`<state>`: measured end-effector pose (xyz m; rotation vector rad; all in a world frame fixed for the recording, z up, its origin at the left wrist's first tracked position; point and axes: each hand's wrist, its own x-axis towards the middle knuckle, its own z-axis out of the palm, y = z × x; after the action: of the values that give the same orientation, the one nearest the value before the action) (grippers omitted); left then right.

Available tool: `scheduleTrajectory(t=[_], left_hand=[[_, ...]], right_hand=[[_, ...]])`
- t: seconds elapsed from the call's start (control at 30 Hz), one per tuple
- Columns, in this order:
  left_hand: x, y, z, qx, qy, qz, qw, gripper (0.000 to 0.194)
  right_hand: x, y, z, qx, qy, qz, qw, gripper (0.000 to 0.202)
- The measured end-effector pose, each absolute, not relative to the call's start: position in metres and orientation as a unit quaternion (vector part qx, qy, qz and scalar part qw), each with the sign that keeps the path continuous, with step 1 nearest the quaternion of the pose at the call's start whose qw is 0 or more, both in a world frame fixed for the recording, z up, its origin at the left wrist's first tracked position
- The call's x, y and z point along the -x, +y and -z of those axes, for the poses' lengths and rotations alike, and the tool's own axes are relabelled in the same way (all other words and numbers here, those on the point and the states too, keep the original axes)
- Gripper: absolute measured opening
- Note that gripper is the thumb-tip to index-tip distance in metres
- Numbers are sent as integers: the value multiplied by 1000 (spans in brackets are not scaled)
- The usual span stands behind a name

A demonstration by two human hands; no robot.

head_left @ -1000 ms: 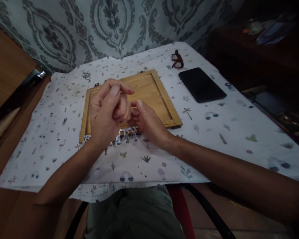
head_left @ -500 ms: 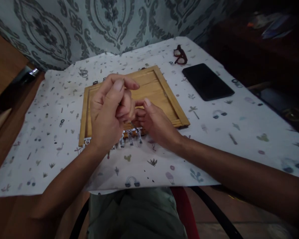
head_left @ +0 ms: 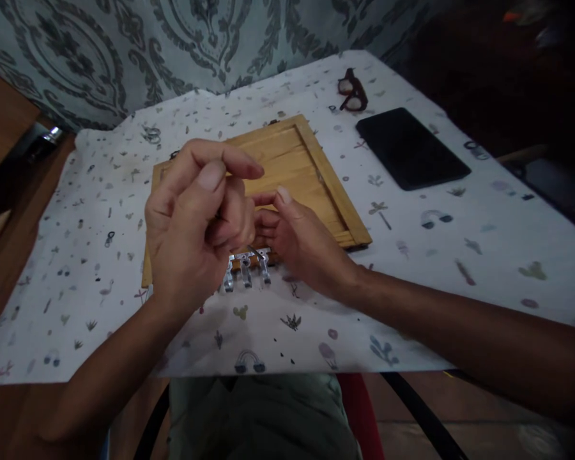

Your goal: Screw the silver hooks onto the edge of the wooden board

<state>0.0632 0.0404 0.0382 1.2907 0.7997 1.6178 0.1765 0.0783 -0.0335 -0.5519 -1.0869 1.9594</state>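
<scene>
My left hand (head_left: pixel 191 223) is raised over a wooden framed board (head_left: pixel 287 160), its fingers curled and the thumb pressed in against them. Whatever it may hold is hidden inside the fist. Lower down and just to its right, my right hand (head_left: pixel 306 246) has thumb and forefinger drawn together, its fingertips partly behind the left hand. A thin dark rod (head_left: pixel 256 252) shows below and between the hands; I cannot tell which hand has it. Beneath it, a row of shiny metal clips (head_left: pixel 246 273) sticks out along the board's near edge, partly covered by my left hand.
A black tablet or phone (head_left: pixel 412 150) lies on the patterned white tablecloth (head_left: pixel 412 281) at the right. Dark-framed glasses (head_left: pixel 353 92) rest behind it. Patterned fabric (head_left: pixel 182 51) hangs past the far edge, and my lap (head_left: pixel 263 415) is below the near edge.
The view has shifted slightly. My left hand appears larger and a little further left, covering more of the board's left side. The right hand keeps nearly the same pose.
</scene>
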Motion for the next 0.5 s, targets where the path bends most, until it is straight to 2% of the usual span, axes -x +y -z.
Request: scheduleTrajectory(t=[0.27,0.5], left_hand=[[-66,36,-43,-535,328,-626,463,29],[-67,43,-46,-532,332,-610,484,31]], right_hand=[[-179,78,40,185,-458,-769,405,42],[-180,78,38,186,-464,-768,401,45]])
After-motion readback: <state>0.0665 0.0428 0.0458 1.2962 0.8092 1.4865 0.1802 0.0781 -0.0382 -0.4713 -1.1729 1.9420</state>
